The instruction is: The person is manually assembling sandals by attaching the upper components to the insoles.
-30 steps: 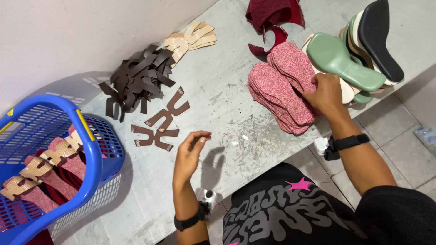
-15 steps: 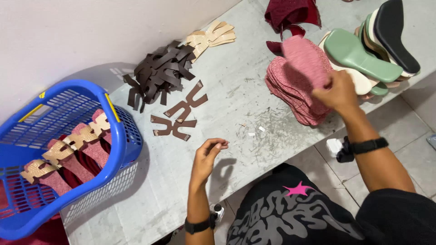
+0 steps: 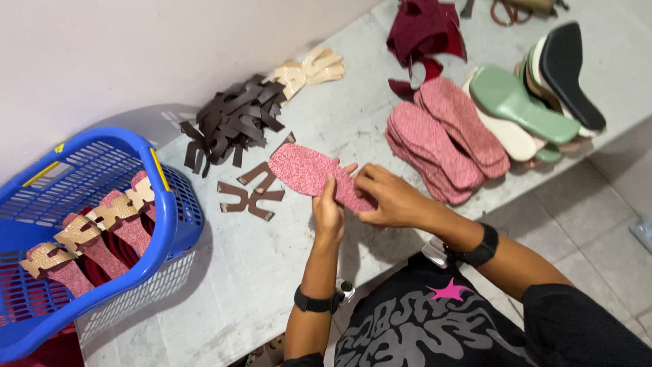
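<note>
A pink patterned insole point(image 3: 305, 174) is held over the grey table point(image 3: 272, 272) by both my hands. My left hand point(image 3: 329, 211) grips its middle from below, thumb on top. My right hand point(image 3: 390, 198) pinches its near end. Just left of the insole lie brown strap pieces point(image 3: 248, 194), flat on the table. A stack of matching pink insoles point(image 3: 445, 139) sits to the right, beyond my right hand.
A blue plastic basket point(image 3: 170, 197) at the left holds insoles with tan straps. A pile of dark brown straps point(image 3: 234, 122), tan straps point(image 3: 309, 69), dark red fabric pieces point(image 3: 424, 34) and green, cream and black soles point(image 3: 536, 95) lie along the far side.
My right hand has lifted one pink insole off the stack and brought it left. My left hand, open before, now grips it too.
</note>
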